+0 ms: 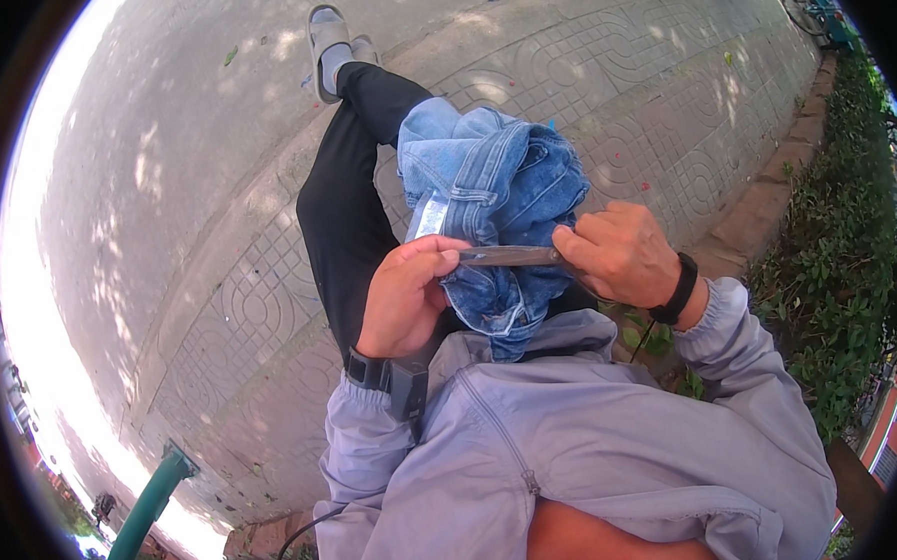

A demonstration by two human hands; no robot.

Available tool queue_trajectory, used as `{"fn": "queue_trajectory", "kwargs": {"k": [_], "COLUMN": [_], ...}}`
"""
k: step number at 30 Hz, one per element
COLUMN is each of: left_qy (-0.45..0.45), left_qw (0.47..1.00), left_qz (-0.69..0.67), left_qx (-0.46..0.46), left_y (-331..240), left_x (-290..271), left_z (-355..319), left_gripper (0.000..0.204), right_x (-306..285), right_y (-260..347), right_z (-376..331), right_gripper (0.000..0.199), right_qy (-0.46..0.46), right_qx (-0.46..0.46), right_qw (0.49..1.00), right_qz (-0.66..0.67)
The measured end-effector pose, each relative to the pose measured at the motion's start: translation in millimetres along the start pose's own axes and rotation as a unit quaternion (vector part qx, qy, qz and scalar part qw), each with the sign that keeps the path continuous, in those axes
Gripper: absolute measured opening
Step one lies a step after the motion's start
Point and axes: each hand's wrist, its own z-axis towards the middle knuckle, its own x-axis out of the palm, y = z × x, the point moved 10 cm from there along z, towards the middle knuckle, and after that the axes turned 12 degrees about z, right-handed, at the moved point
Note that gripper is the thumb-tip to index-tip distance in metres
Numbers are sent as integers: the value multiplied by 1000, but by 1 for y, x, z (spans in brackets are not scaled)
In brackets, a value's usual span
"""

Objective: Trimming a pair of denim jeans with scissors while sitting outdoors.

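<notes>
Bunched blue denim jeans point(493, 182) on the lap, soft, floppy, fairly heavy, non-slippery; left hand point(405, 293) and right hand point(620, 252) both closed, pinching a stretched folded hem strip point(510, 256) between them, probably best gripped at thick seams.

Outdoor sidewalk: patterned paving point(577, 95), hedge point(840, 247) (bench seating).

Your left hand point(403, 298) sits low near your chest, fingers curled in, thumb and fingertips pinched together at the top. Your right hand point(620, 252) is level with it and close by, knuckles up, fingertips pinched toward the left. Both forearms angle up from below, grey sleeves pushed to the wrists, a dark band on each.
</notes>
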Motion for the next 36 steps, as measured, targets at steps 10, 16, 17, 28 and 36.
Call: {"fn": "queue_trajectory", "kwargs": {"k": [10,16,17,28,36], "left_qy": [1,3,4,-42,-42], "left_qw": [1000,1000,1000,995,997], "left_qz": [2,13,20,76,57], "left_qx": [-2,4,8,42,22], "left_y": [-2,-1,-3,-7,-3], "left_x": [3,1,2,-2,-5], "left_z": [-2,-3,-3,-6,-2], "left_gripper": [24,24,23,18,17], "right_x": [-3,6,7,-7,-7], "right_y": [-7,-45,-45,-6,4], "right_z": [-6,-23,-22,5,-6], "right_gripper": [33,39,39,40,47], "right_qy": [-22,-54,-54,-38,-37], "right_qx": [37,231,231,97,32], "right_qw": [996,924,924,974,996], "right_qz": [74,299,299,199,72]}}
